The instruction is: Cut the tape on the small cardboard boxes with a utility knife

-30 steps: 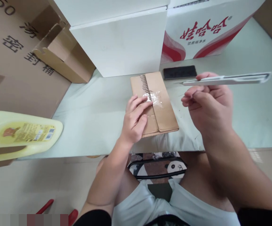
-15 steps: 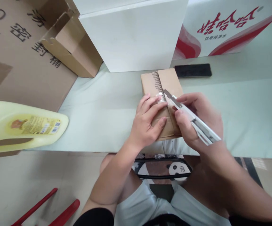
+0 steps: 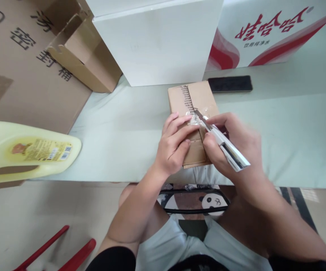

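Note:
A small brown cardboard box point(image 3: 201, 96) lies flat on the pale table point(image 3: 278, 124), its centre seam covered with clear tape. My left hand point(image 3: 175, 145) presses down on the box's left flap, fingers curled over it. My right hand point(image 3: 232, 146) grips a silver utility knife point(image 3: 222, 141). The blade tip rests on the taped seam near the box's middle, just beside my left fingertips.
A black phone point(image 3: 230, 83) lies behind the box. A large white box point(image 3: 157, 41) and a red-and-white carton point(image 3: 267, 32) stand at the back. Brown cartons point(image 3: 33, 64) are stacked at left, with a yellow plastic jug point(image 3: 24, 150) below them. Red chair legs point(image 3: 58, 248) show on the floor.
My right hand brought the knife down from above the table to the box seam. The blade has since slid a little toward me along the tape. My left hand stayed on the box.

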The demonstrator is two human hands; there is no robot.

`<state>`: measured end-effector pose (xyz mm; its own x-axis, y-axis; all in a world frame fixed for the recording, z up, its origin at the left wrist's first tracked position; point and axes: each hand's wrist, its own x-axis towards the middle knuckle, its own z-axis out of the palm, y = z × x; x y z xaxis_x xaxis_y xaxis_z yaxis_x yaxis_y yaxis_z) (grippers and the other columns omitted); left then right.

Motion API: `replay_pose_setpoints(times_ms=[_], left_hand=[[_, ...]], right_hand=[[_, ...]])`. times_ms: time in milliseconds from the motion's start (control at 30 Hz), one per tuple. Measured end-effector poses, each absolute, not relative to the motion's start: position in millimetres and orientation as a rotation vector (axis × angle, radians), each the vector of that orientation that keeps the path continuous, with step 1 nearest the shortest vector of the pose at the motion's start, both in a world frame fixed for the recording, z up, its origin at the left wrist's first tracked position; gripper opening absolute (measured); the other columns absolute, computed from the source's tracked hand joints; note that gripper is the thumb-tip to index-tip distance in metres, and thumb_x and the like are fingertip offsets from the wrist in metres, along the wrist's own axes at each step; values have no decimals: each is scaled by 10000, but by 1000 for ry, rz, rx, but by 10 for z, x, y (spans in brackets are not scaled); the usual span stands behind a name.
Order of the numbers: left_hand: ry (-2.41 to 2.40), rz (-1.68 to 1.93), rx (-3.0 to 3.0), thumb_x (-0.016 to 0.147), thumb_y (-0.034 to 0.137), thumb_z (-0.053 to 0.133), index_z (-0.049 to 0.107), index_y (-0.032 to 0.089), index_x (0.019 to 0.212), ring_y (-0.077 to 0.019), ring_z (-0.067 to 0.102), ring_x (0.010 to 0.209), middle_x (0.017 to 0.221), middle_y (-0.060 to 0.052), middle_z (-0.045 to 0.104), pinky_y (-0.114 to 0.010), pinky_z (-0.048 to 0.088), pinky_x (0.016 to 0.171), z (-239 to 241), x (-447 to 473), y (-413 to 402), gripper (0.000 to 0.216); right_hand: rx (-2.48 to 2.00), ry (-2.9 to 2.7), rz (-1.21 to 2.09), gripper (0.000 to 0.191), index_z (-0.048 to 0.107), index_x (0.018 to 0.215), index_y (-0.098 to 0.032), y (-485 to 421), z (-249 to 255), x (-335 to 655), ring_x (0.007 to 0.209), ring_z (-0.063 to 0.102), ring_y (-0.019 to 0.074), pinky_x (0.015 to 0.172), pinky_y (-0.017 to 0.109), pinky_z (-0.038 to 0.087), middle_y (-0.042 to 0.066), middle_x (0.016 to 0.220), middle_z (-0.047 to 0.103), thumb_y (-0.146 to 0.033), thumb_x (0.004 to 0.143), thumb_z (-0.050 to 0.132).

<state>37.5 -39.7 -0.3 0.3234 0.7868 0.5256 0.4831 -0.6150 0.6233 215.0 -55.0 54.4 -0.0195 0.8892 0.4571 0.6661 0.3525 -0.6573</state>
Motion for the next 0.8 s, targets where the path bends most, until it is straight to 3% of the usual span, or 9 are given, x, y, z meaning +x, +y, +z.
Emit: replay_pose_setpoints(times_ms=[500,800], left_hand=[[1095,1272,2249,1098,424,367,668,234,1301,-254,521,1439,1446,-89,643,-521,309,1312,-23,394,-394,410],[1074,1309,2222,1091,436,395,643,213,1281,-245,567,1395,1412,-104,667,-508,321,1305,-11,418,-390,384]], right_hand=[[-1355,-1828,262,107,639,953,-226,-536,516,2155,625,630,159,593,274,465,14,776,714,-240,856,597],[-1306,-1828,305,81,629,890,-229,-546,544,2164,567,534,122,561,255,409,-26,684,623,-189,830,591]])
